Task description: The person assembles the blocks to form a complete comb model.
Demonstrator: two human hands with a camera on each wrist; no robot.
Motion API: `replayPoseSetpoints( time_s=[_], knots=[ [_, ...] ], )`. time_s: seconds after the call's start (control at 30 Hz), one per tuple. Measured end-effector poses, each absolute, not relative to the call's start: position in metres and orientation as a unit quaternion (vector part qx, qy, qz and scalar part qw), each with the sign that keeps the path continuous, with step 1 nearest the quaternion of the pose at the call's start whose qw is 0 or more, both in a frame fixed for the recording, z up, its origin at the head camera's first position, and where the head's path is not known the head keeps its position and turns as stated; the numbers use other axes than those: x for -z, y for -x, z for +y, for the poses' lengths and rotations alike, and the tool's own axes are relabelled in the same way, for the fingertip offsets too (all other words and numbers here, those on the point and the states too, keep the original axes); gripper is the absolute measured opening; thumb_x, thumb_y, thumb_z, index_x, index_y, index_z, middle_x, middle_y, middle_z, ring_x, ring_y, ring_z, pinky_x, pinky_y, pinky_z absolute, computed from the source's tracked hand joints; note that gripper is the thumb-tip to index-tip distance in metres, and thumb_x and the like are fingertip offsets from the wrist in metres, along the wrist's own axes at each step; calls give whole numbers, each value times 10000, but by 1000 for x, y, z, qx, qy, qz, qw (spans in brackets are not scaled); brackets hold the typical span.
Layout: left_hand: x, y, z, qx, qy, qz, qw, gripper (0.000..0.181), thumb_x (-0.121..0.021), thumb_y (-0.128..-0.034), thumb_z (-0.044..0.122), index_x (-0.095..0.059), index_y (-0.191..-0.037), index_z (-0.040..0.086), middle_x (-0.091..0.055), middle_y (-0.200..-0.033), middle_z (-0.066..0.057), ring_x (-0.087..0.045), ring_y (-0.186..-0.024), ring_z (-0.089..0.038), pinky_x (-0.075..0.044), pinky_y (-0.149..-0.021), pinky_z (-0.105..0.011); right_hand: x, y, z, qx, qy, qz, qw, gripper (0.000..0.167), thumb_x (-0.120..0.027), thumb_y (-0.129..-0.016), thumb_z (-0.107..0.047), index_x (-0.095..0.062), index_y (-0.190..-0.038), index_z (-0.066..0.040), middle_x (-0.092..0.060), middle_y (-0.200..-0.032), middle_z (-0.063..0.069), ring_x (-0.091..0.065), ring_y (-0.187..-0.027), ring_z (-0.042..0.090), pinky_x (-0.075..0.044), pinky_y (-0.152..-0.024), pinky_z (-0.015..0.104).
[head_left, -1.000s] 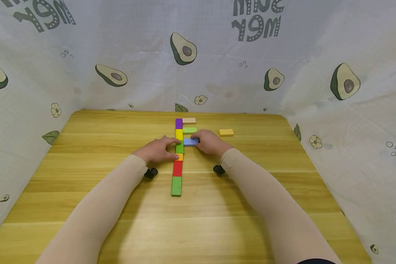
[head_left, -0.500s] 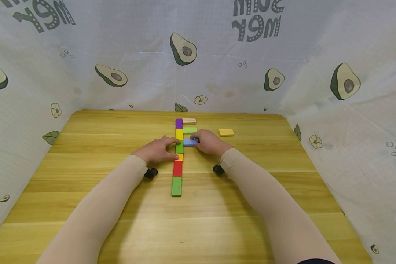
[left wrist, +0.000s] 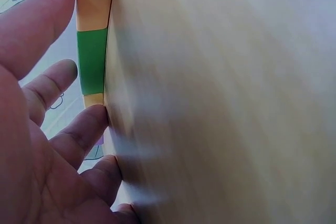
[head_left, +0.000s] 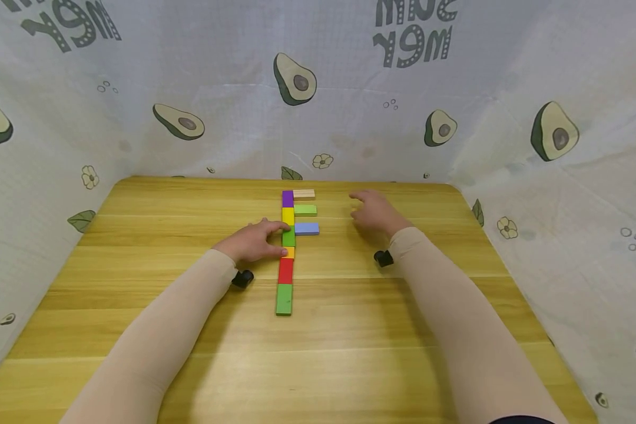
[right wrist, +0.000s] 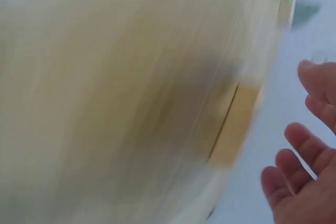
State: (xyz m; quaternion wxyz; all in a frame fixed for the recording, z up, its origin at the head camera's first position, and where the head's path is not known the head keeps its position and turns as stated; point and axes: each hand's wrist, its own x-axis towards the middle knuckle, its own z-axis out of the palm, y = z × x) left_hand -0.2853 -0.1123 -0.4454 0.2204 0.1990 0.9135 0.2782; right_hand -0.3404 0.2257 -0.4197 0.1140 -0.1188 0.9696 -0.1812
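Observation:
A column of flat wooden blocks runs away from the viewer: green [head_left: 284,299], red [head_left: 285,271], a small orange block [head_left: 290,252], a second green block [head_left: 289,238], yellow [head_left: 288,215] and purple [head_left: 287,198]. My left hand [head_left: 249,240] lies at the column's left side, fingers spread, with thumb and forefinger tips at the orange and second green blocks. Against the column's right side sit a blue block [head_left: 307,229], a light green block [head_left: 305,210] and a bare-wood block [head_left: 304,194]. Holding nothing, my right hand [head_left: 378,213] hovers above a yellow-orange block [right wrist: 236,124], which it mostly hides in the head view.
Everything lies on a wood-grain table [head_left: 328,353]. A pale cloth [head_left: 233,88] with avocado prints hangs behind and at both sides. Each wrist carries a small black camera, such as the right one [head_left: 383,258].
My right hand has let go of the blue block and moved right, over the yellow-orange block. The blue block stays beside the column. My left hand has kept its place.

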Motion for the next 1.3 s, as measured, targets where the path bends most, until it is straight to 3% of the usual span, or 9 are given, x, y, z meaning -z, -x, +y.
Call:
replayPoseSetpoints(
  time_s=[0.13, 0.37, 0.5, 0.67, 0.9, 1.07, 1.3],
  knots=[
    [446, 285, -113, -283, -195, 913, 222, 633, -727, -978, 469, -488, -1551, 344, -335, -1721, -114, -106, -1646, -401, -110, -1299, -668, 427, 344, 258, 151, 116, 974, 126, 622, -573, -1028, -140, -387, -1606, -5, -341, -1670, 262, -283, -1566, 466, -266, -1281, 601],
    [445, 283, -113, -287, -195, 912, 219, 640, -737, -971, 468, -495, -1548, 333, -342, -1718, -117, -113, -1644, -403, -132, -1297, -668, 433, 338, 272, 146, 100, 975, 136, 526, -606, -1070, -187, -485, -1547, -2, -523, -1546, 264, -497, -1423, 454, -397, -1198, 601],
    [445, 283, -114, -286, -195, 912, 220, 648, -740, -967, 472, -493, -1551, 336, -332, -1720, -129, -116, -1642, -413, -156, -1287, -680, 436, 335, 271, 145, 97, 977, 119, 421, -615, -1067, -186, -593, -1450, -13, -630, -1403, 239, -604, -1213, 396, -477, -1098, 570],
    [447, 283, -115, -284, -201, 912, 217, 642, -737, -971, 469, -498, -1550, 325, -351, -1714, -115, -115, -1645, -398, -122, -1300, -664, 435, 327, 267, 155, 103, 977, 107, 356, -627, -1052, -155, -646, -1364, 16, -680, -1229, 219, -588, -1011, 328, -512, -968, 519],
    [444, 283, -114, -291, -202, 909, 220, 632, -742, -971, 455, -508, -1541, 313, -364, -1709, -105, -108, -1648, -387, -92, -1307, -653, 428, 308, 248, 190, 139, 967, 101, 405, -641, -984, -160, -672, -1343, 24, -698, -1187, 196, -572, -961, 300, -502, -892, 455],
    [443, 283, -113, -289, -200, 910, 221, 625, -740, -972, 453, -510, -1537, 316, -361, -1711, -98, -109, -1649, -386, -94, -1309, -649, 422, 292, 223, 186, 186, 958, 113, 412, -664, -966, -158, -676, -1329, 38, -702, -1217, 194, -618, -1045, 299, -534, -977, 489],
    [446, 284, -114, -288, -195, 911, 222, 622, -745, -966, 458, -513, -1529, 331, -362, -1711, -101, -106, -1649, -388, -104, -1308, -650, 426, 277, 186, 155, 232, 952, 125, 380, -718, -962, -185, -710, -1289, 10, -701, -1064, 100, -590, -954, 239, -539, -911, 417]
  ],
)
